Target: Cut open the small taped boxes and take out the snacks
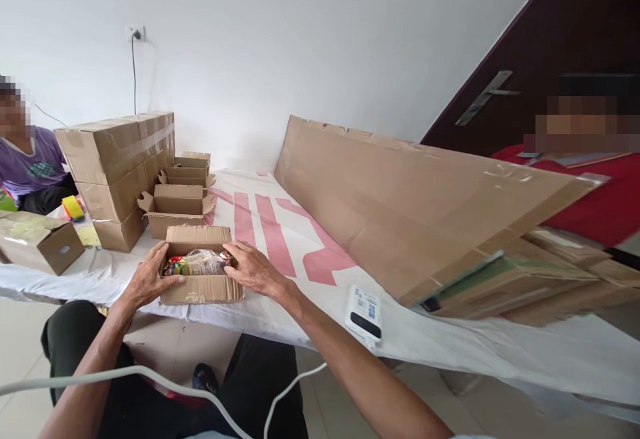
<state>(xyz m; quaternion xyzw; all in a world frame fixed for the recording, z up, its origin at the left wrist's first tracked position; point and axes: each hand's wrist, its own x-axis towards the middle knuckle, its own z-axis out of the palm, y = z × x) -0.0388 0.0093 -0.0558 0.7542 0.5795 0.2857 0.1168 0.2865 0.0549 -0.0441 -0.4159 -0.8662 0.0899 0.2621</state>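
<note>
From the head camera, a small open cardboard box (201,272) sits near the front edge of a table covered with a white sheet (300,252) bearing red stripes. The box is plain brown corrugated card, its back flap standing up, and inside lie colourful wrapped packets (197,263) — clear and printed film, packed close to the rim. The left hand (149,279) grips the box's left wall, thumb laid along the front flap, fingers curled over the side. The right hand (255,269) rests on the right wall, fingers spread and bent over the top edge, touching the packets' end.

The table edge runs just below the box; bare sheet lies open to its right, up to a white device (365,311) near the edge. A long flat cardboard sheet (400,199) leans across the right half.

Behind the box stand two more small open boxes (177,209), one beyond the other, their contents not visible, and a stack of sealed taped cartons (117,172) — another closed carton (40,242) lies at far left, beside a person in a purple shirt (27,165).
</note>
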